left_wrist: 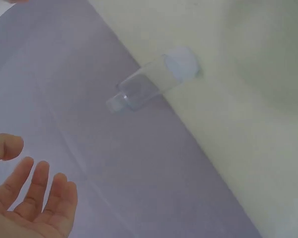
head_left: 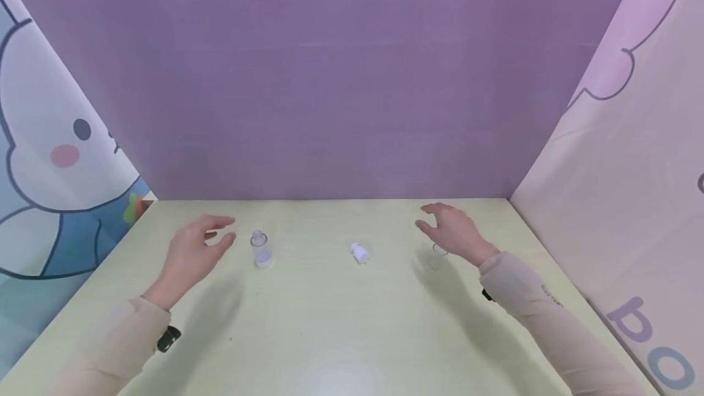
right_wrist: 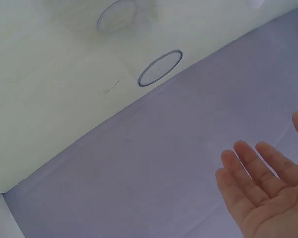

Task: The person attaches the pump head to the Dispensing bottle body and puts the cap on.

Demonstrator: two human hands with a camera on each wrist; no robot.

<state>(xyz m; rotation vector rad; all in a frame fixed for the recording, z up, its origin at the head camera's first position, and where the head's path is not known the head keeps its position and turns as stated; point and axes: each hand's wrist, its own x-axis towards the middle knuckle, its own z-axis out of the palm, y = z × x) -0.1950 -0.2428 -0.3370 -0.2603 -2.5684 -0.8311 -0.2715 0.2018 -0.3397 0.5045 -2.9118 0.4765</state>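
Observation:
My left hand [head_left: 192,255] hovers over the left part of the table, thumb and fingers loosely curved and apart, holding nothing. Just to its right stands a clear bottle [head_left: 261,250] with a narrow neck and a whitish lower part. The left wrist view shows this bottle [left_wrist: 156,79] beyond the fingers, untouched. My right hand [head_left: 455,232] is raised at the right, fingers relaxed and holding nothing. Below it sits a clear, cup-like vessel [head_left: 437,256] with a dark rim, partly hidden in the head view. Between the hands lies a small white bottle [head_left: 360,253], tilted on its side.
The pale table [head_left: 330,322] ends at a purple wall [head_left: 341,90] behind the objects. Printed panels flank it, a cartoon one [head_left: 55,109] at left and a pale lettered one [head_left: 621,200] at right. Both arms cast shadows on the tabletop.

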